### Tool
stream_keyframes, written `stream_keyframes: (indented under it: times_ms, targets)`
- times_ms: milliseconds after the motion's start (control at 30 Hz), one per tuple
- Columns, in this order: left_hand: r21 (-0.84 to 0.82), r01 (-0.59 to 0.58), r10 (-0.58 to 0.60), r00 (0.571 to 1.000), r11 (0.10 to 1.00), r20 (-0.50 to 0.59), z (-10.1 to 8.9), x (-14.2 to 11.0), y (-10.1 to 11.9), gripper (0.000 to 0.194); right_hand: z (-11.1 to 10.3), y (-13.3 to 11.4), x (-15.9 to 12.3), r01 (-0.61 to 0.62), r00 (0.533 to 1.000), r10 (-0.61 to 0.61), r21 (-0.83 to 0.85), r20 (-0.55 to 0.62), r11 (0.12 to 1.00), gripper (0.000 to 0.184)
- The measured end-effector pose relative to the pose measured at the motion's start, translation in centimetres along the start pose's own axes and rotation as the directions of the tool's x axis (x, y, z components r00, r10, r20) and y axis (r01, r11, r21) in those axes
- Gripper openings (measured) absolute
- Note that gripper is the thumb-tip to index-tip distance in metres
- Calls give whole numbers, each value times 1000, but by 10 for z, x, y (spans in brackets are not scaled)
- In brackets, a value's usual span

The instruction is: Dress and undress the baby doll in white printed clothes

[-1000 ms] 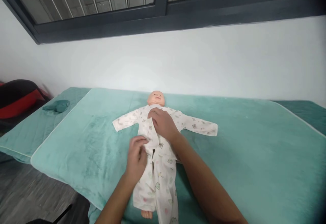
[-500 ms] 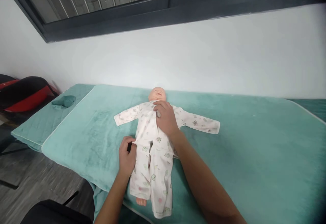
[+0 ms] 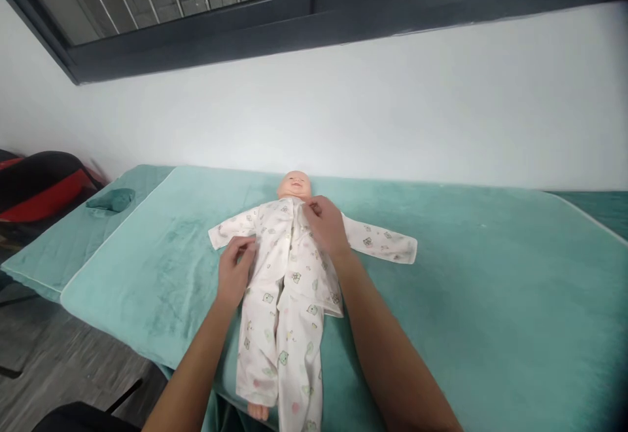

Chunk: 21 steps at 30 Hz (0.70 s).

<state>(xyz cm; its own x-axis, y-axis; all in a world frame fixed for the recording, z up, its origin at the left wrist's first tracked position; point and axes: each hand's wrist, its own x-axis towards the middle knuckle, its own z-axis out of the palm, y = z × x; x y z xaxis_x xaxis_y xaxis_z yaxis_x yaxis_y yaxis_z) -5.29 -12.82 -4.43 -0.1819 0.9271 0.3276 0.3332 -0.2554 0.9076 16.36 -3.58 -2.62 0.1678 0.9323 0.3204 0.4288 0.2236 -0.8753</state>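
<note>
A baby doll (image 3: 294, 184) lies on its back, head toward the wall, in a white patterned shirt (image 3: 271, 242) and matching trousers (image 3: 297, 353). The shirt's front edges meet down the middle of the chest, and its sleeves spread out to both sides. At the doll's side, under the sleeve on the left, my left hand (image 3: 236, 267) has its bent fingers closed against the shirt's side. My right hand (image 3: 328, 226) is on the upper chest near the collar, fingertips pinched on the shirt cloth. One bare foot (image 3: 258, 412) shows below a trouser leg.
The doll rests on a massage bed with a green plush cover (image 3: 471, 288), which has a face hole (image 3: 112, 201) at the left end. Behind stand a white wall (image 3: 343, 111) and a dark window frame (image 3: 196, 42). Black-and-red chairs (image 3: 49, 190) are at the left.
My left hand has moved from the shirt's front flap out to its side, then up toward the armpit. My right hand has stayed on the upper chest, and the front edges now lie smoother.
</note>
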Motion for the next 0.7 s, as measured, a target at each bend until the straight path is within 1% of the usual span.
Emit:
stream_keyframes:
  times_ms: [67, 133, 167, 233, 300, 400, 467, 533, 633, 700]
  targets:
    - [64, -52, 46, 994, 997, 95, 18, 32, 15, 18, 3, 0, 1, 33, 997, -28, -80, 65, 996, 19]
    - [102, -102, 87, 986, 990, 141, 38, 63, 27, 19, 5, -2, 1, 45, 995, -32, -144, 92, 989, 22]
    - [111, -107, 88, 983, 988, 161, 48, 78, 31, 20, 5, -4, 1, 36, 995, -20, -176, 96, 984, 24]
    - [123, -73, 49, 980, 990, 191, 66, 102, 33, 20, 6, -8, 1, -1, 994, 27, -247, 102, 969, 26]
    - [151, -37, 1, 973, 988, 230, 79, 116, 29, 20, 7, -11, 1, -45, 991, 83, -314, 109, 948, 22]
    - [191, -49, -6, 961, 980, 275, 86, 121, 22, 19, 8, -13, 2, -98, 985, 142, -351, 102, 931, 15]
    - [184, -51, -1, 963, 982, 270, 86, 117, 20, 19, 10, -12, 3, -118, 985, 152, -339, 76, 933, 16]
    - [169, -24, -21, 966, 985, 259, 84, 114, 20, 18, 10, -11, 4, -131, 985, 158, -321, 61, 938, 19]
    - [157, 24, -64, 965, 987, 254, 84, 112, 21, 11, 10, -8, 7, -158, 980, 186, -285, 74, 945, 23]
    - [137, 40, -75, 964, 990, 256, 85, 113, 22, 11, 8, -5, 10, -170, 977, 197, -249, 85, 953, 21]
